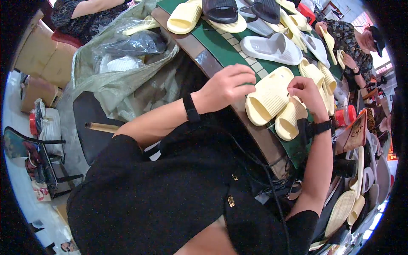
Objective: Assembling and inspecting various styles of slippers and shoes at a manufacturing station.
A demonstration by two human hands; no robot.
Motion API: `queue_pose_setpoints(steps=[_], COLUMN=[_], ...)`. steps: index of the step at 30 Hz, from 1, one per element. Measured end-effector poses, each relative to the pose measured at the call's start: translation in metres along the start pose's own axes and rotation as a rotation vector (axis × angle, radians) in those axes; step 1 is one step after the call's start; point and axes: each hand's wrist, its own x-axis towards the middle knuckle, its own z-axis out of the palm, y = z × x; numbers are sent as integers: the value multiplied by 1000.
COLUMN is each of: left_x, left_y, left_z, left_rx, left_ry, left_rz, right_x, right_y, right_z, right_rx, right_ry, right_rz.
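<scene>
a pale yellow slide sandal lies on the green bench, its long axis slanting from lower left to upper right between both hands. the left hand curls its fingers over the sandal's left edge, holding it. the right hand pinches the upper right end, fingers narrow. a second yellow sandal lies just beneath, touching it.

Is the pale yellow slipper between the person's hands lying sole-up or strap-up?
Strap-up: the pale yellow slipper shows its ribbed strap with the foot opening below. The left hand and right hand grip its sides.
</scene>
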Motion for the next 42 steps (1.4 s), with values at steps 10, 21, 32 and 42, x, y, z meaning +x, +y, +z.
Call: queue_pose_setpoints(steps=[10,21,32,42], left_x=[7,5,-10,-2], left_y=[9,16,20,15], left_z=[5,9,34,42], left_rx=[-11,51,0,2], left_ry=[-174,-241,-115,-127], left_rz=[149,248,107,130], right_x=[21,22,13,24], right_y=[20,31,8,12], right_z=[4,3,8,4], right_rx=[57,209,191,96], right_ry=[-213,-352,-214,-294], right_rz=[-37,-70,-52,51])
